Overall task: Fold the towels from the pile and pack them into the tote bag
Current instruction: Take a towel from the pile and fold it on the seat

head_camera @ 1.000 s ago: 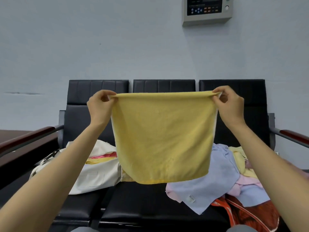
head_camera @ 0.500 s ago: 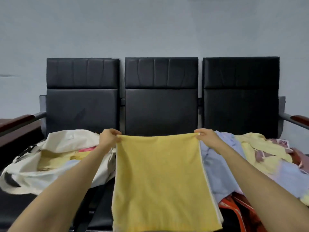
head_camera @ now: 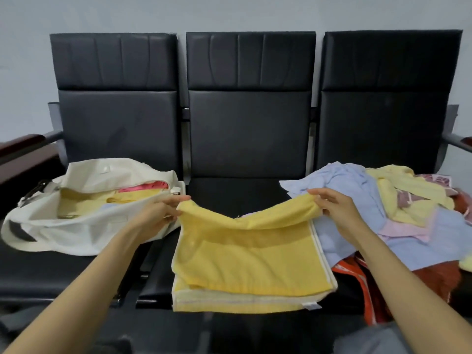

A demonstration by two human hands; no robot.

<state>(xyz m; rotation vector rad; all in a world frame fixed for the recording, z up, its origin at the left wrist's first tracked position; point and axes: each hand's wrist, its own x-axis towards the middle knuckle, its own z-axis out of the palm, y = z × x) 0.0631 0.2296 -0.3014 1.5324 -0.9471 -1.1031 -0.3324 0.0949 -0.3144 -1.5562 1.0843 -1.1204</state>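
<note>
Since the earlier frames the towel has come down from a free hang in front of the backrests onto the middle seat; its lower part now lies flat on the cushion, with the front hem at the seat's front edge; only the top edge is off the surface. Both hands stand lower than half a second ago.

Left hand pinches the top left corner between thumb and fingers; right hand pinches the top right corner likewise; both grips are closed on the cloth. The edge between them sags, so tension across it is low.

Judgement: laying-out is finished and the fold is in hand; the held edge looks set to travel toward the person and meet the front hem. Slack in the middle may let it land crooked; corners should be matched before release.

Bag lies open on the left seat, just beside the left hand, with folded yellow, pink and pale blue cloth inside. Pile on the right seat holds several unfolded towels; packing is part done.
</note>
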